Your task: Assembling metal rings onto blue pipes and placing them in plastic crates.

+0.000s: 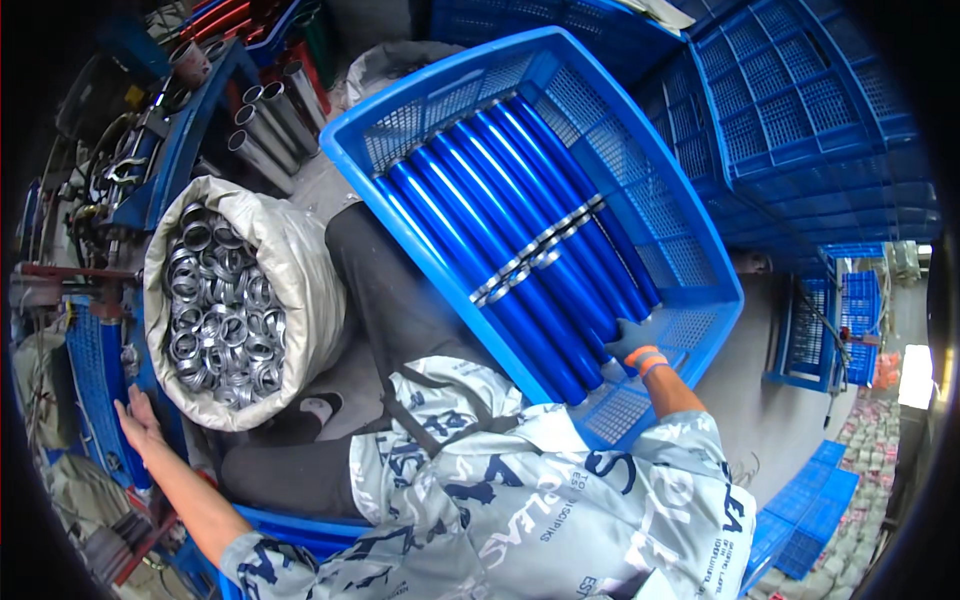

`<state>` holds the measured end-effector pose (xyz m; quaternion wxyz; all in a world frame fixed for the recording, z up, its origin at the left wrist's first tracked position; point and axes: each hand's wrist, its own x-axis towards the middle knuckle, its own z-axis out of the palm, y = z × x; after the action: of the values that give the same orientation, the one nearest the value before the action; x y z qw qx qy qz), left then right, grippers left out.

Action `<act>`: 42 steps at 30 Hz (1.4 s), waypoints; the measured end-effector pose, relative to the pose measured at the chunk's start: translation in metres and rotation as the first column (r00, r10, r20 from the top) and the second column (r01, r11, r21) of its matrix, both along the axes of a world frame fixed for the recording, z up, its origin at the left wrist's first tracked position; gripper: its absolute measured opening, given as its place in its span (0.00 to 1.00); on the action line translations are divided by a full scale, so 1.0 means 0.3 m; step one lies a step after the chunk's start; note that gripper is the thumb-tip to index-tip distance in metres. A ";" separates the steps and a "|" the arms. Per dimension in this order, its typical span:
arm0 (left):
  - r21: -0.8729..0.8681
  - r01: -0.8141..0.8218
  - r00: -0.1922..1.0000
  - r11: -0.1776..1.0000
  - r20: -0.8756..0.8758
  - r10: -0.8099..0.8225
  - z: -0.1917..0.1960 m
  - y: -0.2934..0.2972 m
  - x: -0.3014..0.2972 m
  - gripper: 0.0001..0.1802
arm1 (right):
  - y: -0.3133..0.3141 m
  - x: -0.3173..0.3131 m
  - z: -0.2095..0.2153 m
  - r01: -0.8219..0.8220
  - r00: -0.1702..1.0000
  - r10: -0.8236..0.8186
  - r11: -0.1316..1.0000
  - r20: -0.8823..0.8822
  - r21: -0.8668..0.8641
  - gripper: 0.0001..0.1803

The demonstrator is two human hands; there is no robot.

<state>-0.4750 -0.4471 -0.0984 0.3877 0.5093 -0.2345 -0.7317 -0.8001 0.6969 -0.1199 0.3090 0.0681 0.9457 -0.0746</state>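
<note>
Grey floor point(740, 375) shows at 3–4 o'clock, looks like bare concrete, dull sheen. Big stack of blue mesh crates point(785, 90) at 2 o'clock, built up like a wall. Loose white sheet point(668, 14) on top, at 1 o'clock. More crates point(860, 315) farther off at 3 o'clock. Same bearing: bright white patch point(915, 377), strongest light in view; window or doorway, can't tell. Flat blue crates point(808, 500) on the floor at 4 o'clock, pale and pink bundles point(868, 455) heaped just beyond. Machine bench point(185, 135) at 10 o'clock, blue frame, hoses and fittings. Red rail point(75, 272) at 9 o'clock, clutter behind it blurred.
</note>
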 end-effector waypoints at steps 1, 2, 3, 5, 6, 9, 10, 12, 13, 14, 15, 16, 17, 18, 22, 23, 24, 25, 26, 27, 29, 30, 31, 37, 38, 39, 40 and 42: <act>-0.145 -0.072 0.994 0.987 0.069 0.083 0.121 -0.005 -0.058 0.41 | -0.001 -0.001 -0.084 -0.023 0.997 0.024 1.000 0.079 -0.011 0.42; -0.174 -0.073 0.993 0.982 0.075 0.087 0.198 0.011 -0.043 0.41 | 0.009 -0.002 -0.174 -0.026 0.996 0.029 0.999 0.087 -0.040 0.42; -0.272 -0.014 0.994 0.962 0.098 0.042 0.288 0.031 -0.012 0.39 | 0.009 0.000 -0.267 -0.054 0.992 0.061 0.996 0.110 -0.064 0.42; -0.410 0.055 0.993 0.910 0.115 -0.009 0.441 0.116 0.089 0.35 | 0.031 0.071 -0.429 -0.163 0.973 0.169 0.985 0.158 -0.046 0.41; -0.423 0.058 0.994 0.904 0.112 -0.011 0.422 0.184 0.101 0.34 | 0.144 0.099 -0.491 -0.153 0.976 0.156 0.988 0.152 -0.029 0.41; -0.495 0.065 0.937 0.867 0.328 0.117 0.256 0.428 0.257 0.36 | 0.486 0.133 -0.548 -0.271 0.960 0.218 0.883 0.177 0.383 0.39; -0.509 0.058 0.929 0.859 0.342 0.140 0.205 0.478 0.354 0.33 | 0.524 0.018 -0.512 -0.295 0.942 0.206 0.886 0.266 0.358 0.38; -0.546 0.100 0.817 0.832 0.522 0.245 0.173 0.605 0.578 0.27 | 0.307 -0.206 -0.449 -0.335 0.902 0.221 0.900 0.372 0.278 0.37; -0.598 0.119 0.737 0.793 0.588 0.334 0.271 0.628 0.865 0.22 | -0.035 -0.309 -0.455 -0.191 0.959 0.203 0.979 -0.197 0.077 0.34; -0.453 0.529 0.600 0.718 0.798 0.061 0.450 0.681 1.174 0.18 | -0.386 -0.387 -0.403 -0.244 0.913 0.181 0.960 -0.365 -0.134 0.28; -0.416 0.425 0.404 0.804 0.882 0.243 0.260 0.827 1.254 0.19 | -0.526 -0.498 -0.261 -0.305 0.858 0.160 0.923 -0.488 -0.234 0.25; -0.434 0.589 0.160 0.682 0.889 0.429 0.158 1.017 1.389 0.17 | -0.760 -0.563 -0.142 -0.406 0.805 0.134 0.834 -0.577 -0.373 0.22; -0.362 0.709 0.030 0.605 0.873 0.487 0.047 1.166 1.484 0.13 | -0.931 -0.583 0.037 -0.423 0.819 0.121 0.788 -0.561 -0.447 0.19; -0.199 0.663 -0.004 0.722 0.963 0.270 -0.040 1.339 1.571 0.13 | -1.059 -0.628 0.125 -0.659 0.579 0.150 0.666 -0.802 -0.350 0.21; 0.545 0.057 -0.204 0.836 0.827 -0.525 -0.139 1.903 1.858 0.32 | -1.766 -0.438 0.448 -0.426 0.882 0.186 -0.078 -0.433 -0.901 0.22; 0.596 -0.098 0.078 0.797 0.803 -0.591 -0.277 2.043 1.732 0.36 | -1.906 -0.370 0.487 -0.496 0.803 0.360 -0.038 -0.475 -0.867 0.23; 0.609 -0.056 0.126 0.791 0.790 -0.600 -0.335 2.159 1.587 0.36 | -2.025 -0.304 0.500 -0.568 0.711 0.502 -0.002 -0.492 -0.823 0.25; 0.714 -0.064 0.109 0.697 0.699 -0.706 -0.266 2.284 1.652 0.42 | -2.196 -0.176 0.464 -0.620 0.557 0.639 -0.106 -0.531 -0.778 0.26; 0.702 -0.124 0.156 0.701 0.711 -0.685 -0.244 2.398 1.640 0.42 | -2.336 -0.058 0.373 -0.421 0.551 0.777 -0.056 -0.305 -0.905 0.30; 0.571 -0.198 0.069 0.797 0.819 -0.570 -0.248 2.522 1.581 0.47 | -2.420 0.064 0.346 -0.661 0.314 0.771 -0.241 -0.554 -0.711 0.34; 0.517 -0.288 0.008 0.806 0.843 -0.538 -0.264 2.530 1.356 0.57 | -2.516 0.160 0.274 -0.850 -0.099 0.707 -0.426 -0.700 -0.310 0.40; 0.513 -0.330 0.031 0.793 0.845 -0.534 -0.240 2.540 1.334 0.57 | -2.542 0.183 0.214 -0.865 -0.199 0.719 -0.448 -0.666 -0.225 0.42; 0.444 -0.294 -0.056 0.846 0.876 -0.479 -0.221 2.534 1.325 0.52 | -2.547 0.175 0.154 -0.862 -0.247 0.792 -0.443 -0.559 -0.247 0.38; 0.454 -0.116 0.166 0.883 0.886 -0.434 -0.292 2.600 1.233 0.47 | -2.584 0.246 0.128 -0.871 -0.225 0.836 -0.402 -0.501 -0.280 0.17; 0.475 -0.149 0.198 0.867 0.874 -0.444 -0.320 2.605 1.213 0.52 | -2.580 0.254 0.159 -0.898 -0.227 0.841 -0.376 -0.492 -0.228 0.19; 0.472 -0.201 0.170 0.858 0.880 -0.444 -0.341 2.600 1.193 0.52 | -2.587 0.268 0.175 -0.901 -0.224 0.823 -0.379 -0.521 -0.211 0.20; 0.470 -0.239 0.144 0.850 0.883 -0.447 -0.351 2.581 1.184 0.52 | -2.595 0.249 0.186 -0.911 -0.215 0.809 -0.369 -0.548 -0.186 0.23; 0.548 -0.132 0.227 0.826 0.828 -0.513 -0.307 2.512 1.198 0.54 | -2.593 0.202 0.187 -0.907 -0.195 0.818 -0.361 -0.541 -0.219 0.27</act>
<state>-0.1156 0.3066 -0.1905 -0.0864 0.8929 -0.2803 -0.3417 -0.7395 -0.0811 -0.0639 0.1807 -0.7868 0.5832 -0.0904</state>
